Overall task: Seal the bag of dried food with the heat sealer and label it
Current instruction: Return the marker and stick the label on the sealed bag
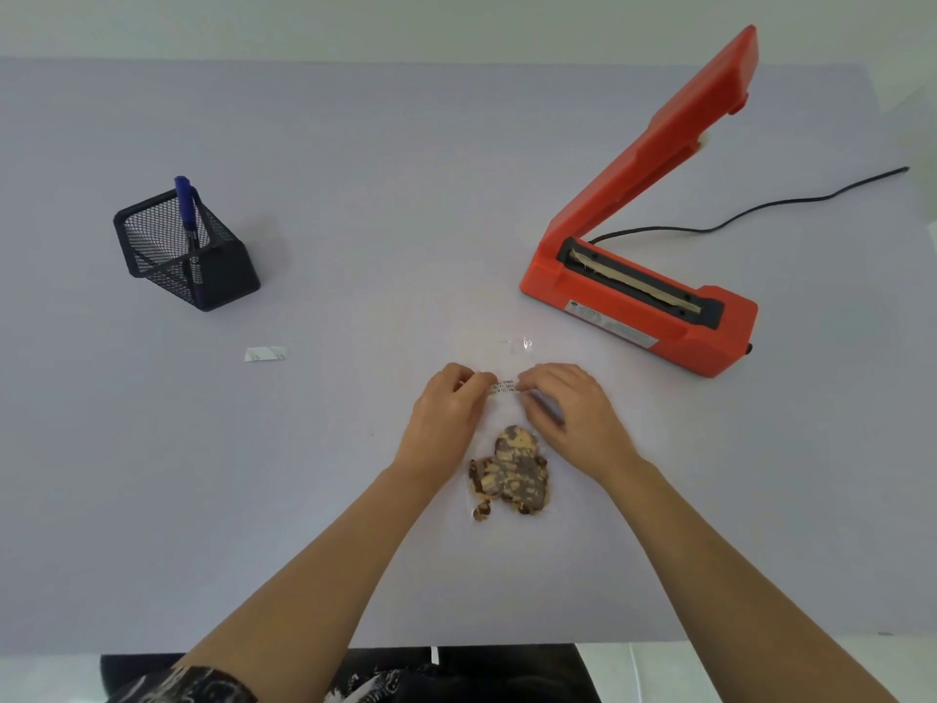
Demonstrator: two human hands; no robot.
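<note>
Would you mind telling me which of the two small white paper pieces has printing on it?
The label pinched between the left hand and right hand above the bag; it shows dark print, while the scrap near the pen holder looks blank.

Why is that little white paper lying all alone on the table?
The white scrap lies apart near the pen holder, possibly label backing. Both hands hold a label over the bag. Nothing looks spilled.

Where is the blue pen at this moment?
In the head view the blue pen stands in the black mesh holder, far left on the table, left of the small paper scrap.
</note>
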